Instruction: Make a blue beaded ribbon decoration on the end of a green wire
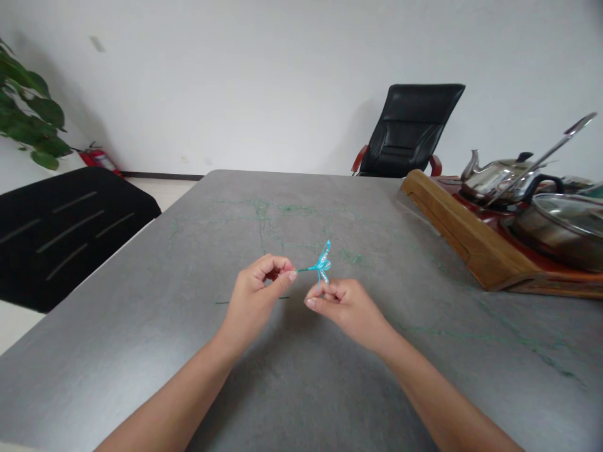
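"Blue flower [323, 263]: where?"
"Above the table [117, 358], well inside its edges, well apart from the wooden tray [445, 226]. Left hand [254, 289] pinches the green stem [307, 269]; right hand [346, 309] bunched beneath, grip unclear."

A person's left hand [254, 292] pinches the green stem [306, 270] of a beaded blue flower [323, 263] at the frame's center, the right hand [348, 307] just below its petals, above a gray surface [122, 351]. A wooden tray [443, 229] bearing a metal teapot [494, 177] sits at right; a black chair [407, 125] stands upper right.
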`<move>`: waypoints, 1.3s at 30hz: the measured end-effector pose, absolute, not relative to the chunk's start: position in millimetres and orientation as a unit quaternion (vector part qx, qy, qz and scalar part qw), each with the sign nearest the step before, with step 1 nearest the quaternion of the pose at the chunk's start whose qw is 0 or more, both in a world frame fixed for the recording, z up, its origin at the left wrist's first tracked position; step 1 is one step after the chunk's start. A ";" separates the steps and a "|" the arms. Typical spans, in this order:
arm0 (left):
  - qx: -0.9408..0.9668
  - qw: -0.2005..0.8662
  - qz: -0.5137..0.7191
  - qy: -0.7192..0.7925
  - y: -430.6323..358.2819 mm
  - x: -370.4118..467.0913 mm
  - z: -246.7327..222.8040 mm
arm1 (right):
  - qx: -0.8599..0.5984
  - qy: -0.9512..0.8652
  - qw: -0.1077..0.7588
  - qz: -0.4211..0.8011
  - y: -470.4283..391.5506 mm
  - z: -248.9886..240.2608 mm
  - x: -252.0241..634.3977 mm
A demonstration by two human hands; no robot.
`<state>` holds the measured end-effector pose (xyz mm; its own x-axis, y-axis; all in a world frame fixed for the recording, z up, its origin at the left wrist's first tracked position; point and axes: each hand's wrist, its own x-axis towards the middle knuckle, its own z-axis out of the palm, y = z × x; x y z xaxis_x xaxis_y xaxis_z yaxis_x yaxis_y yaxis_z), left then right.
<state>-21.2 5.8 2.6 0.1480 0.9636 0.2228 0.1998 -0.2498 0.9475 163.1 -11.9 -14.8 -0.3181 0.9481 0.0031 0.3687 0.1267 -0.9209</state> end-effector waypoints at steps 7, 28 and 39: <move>0.673 0.297 0.473 0.485 3.0 -18.9 2.8 | -0.461 -0.780 0.307 0.292 -33.8 5.8 153.3; 0.877 0.216 0.316 0.292 1.0 -16.5 4.2 | -0.523 -0.749 0.375 0.156 -21.9 29.3 193.0; 0.809 0.392 0.318 0.301 -0.8 -20.3 14.9 | -0.509 -0.683 0.376 0.367 2.9 4.3 206.9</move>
<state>-20.3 -0.8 14.9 0.6164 0.7365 0.2784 0.2387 -0.5118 0.8253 206.9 2.9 4.3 -0.2007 0.9696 0.1399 0.4190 0.2141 -0.8824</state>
